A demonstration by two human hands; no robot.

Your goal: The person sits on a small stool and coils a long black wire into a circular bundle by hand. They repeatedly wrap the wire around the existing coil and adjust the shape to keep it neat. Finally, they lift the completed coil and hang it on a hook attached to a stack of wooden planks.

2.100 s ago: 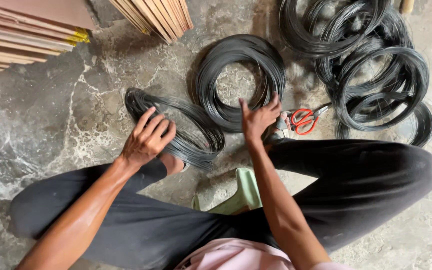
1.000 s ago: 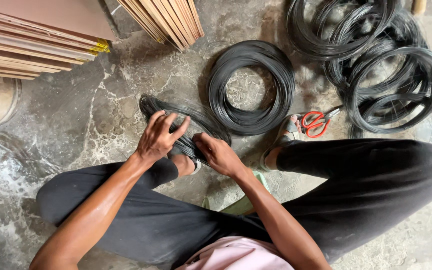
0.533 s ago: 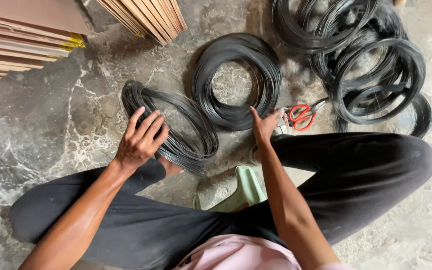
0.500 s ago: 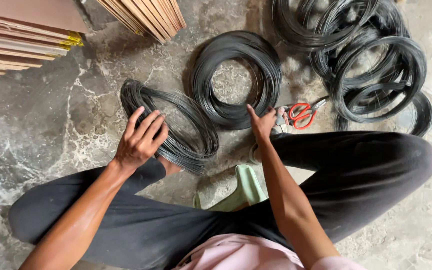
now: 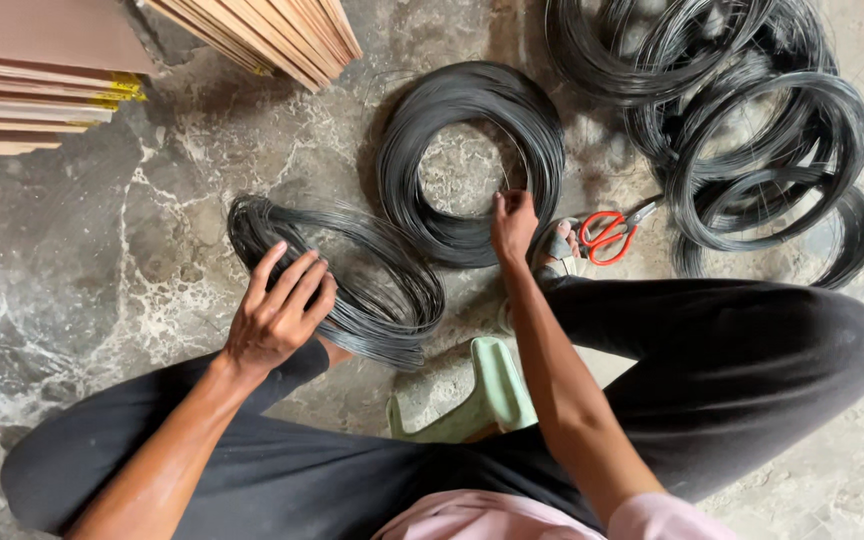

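Note:
I sit on the floor with a tilted coil of dark wire point(image 5: 352, 275) in front of my knees. My left hand point(image 5: 277, 310) rests flat on its near side, fingers spread over the strands. A second, flat coil of dark wire point(image 5: 472, 165) lies just beyond. My right hand point(image 5: 514, 222) reaches to its near rim and pinches a thin wire strand that rises across the coil's open middle. Red-handled scissors point(image 5: 607, 235) lie on the floor just right of that hand.
A heap of several more wire coils point(image 5: 752, 130) fills the far right. Stacked wooden boards point(image 5: 32, 90) sit at the far left and a bundle of wood strips point(image 5: 272, 35) at the top. A pale green sandal point(image 5: 482, 400) lies between my legs on the mottled concrete floor point(image 5: 82, 270).
My right hand left the tilted coil and moved out to the flat coil's near rim, now gripping a strand there. My left hand stayed on the tilted coil.

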